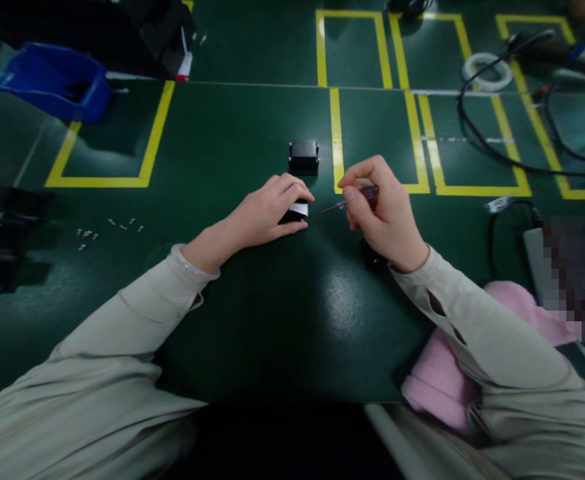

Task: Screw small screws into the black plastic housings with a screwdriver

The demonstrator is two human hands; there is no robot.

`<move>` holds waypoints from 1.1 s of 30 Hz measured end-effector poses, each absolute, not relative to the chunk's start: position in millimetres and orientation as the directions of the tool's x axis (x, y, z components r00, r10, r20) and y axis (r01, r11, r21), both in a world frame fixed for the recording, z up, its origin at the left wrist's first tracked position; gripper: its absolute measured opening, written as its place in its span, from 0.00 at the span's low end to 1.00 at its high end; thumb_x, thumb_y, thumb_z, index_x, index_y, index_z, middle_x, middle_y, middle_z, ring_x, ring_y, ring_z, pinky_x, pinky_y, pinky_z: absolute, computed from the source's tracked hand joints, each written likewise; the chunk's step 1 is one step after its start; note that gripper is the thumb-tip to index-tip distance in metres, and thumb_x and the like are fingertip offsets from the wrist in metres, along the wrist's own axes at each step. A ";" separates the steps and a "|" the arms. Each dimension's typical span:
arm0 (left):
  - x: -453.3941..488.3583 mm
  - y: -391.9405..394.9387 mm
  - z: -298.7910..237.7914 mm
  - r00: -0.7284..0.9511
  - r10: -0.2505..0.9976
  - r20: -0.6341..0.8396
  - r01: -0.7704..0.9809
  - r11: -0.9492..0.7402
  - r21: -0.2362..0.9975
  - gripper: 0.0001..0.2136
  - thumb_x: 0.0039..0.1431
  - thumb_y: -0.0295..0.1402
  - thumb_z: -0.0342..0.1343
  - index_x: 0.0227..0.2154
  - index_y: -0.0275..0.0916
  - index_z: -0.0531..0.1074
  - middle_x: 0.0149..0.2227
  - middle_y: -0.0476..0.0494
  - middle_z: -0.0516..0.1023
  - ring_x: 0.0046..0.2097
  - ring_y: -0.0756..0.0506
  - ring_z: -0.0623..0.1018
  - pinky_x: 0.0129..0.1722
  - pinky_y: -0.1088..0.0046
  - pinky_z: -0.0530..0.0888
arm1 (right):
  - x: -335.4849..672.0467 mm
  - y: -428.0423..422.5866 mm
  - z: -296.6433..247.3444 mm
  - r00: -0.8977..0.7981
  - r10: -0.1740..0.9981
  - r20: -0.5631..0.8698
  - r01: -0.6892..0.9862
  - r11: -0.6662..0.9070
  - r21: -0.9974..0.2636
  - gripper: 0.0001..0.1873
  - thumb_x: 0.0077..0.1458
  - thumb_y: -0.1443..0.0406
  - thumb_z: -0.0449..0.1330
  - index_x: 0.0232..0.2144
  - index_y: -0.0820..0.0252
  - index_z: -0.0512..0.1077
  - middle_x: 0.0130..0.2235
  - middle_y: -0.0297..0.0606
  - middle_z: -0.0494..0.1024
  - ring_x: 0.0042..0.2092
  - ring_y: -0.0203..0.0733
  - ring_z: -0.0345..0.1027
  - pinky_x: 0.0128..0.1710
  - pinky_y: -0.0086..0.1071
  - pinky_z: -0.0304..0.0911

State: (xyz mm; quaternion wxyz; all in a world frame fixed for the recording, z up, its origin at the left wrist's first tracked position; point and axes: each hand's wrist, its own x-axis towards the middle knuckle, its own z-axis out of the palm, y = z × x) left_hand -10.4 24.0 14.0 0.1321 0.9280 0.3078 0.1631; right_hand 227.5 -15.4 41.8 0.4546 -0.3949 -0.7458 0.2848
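Note:
My left hand [272,210] is closed around a small black box-shaped part [297,211] with a pale label, pressing it to the green tabletop. In my right hand [379,210] is a screwdriver [369,193], gripped by its dark reddish handle. Its thin shaft points left, and the tip meets or nearly meets the right end of the held part; I cannot tell which. Just beyond my left hand stands a similar black part [304,156] with screws at its sides. Another dark part [372,253] lies partly hidden under my right wrist.
Several loose screws [88,234] lie on the left. Black parts [5,233] sit at the far left, below a blue bin [57,80]. Black cables [472,127] and a white tape roll [487,71] are at upper right. Pink cloth [442,380] lies by my right forearm.

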 end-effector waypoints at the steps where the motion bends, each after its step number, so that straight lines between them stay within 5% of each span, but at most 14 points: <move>1: -10.4 23.9 14.1 0.757 0.615 0.220 0.529 -0.775 0.345 0.19 0.64 0.38 0.60 0.54 0.38 0.66 0.55 0.35 0.72 0.58 0.37 0.72 0.57 0.54 0.71 | 227.5 -15.3 41.7 -0.275 0.847 0.455 0.326 0.527 -0.784 0.10 0.68 0.56 0.53 0.39 0.56 0.66 0.29 0.29 0.68 0.28 0.31 0.64 0.27 0.28 0.59; 33: -11.3 24.2 13.9 0.753 0.621 0.217 0.529 -0.768 0.360 0.19 0.63 0.37 0.60 0.54 0.39 0.66 0.55 0.36 0.71 0.58 0.37 0.71 0.57 0.54 0.71 | 226.9 -16.1 43.0 -0.259 0.858 0.443 0.353 0.511 -0.784 0.11 0.67 0.56 0.54 0.36 0.55 0.66 0.29 0.30 0.69 0.29 0.32 0.66 0.28 0.30 0.61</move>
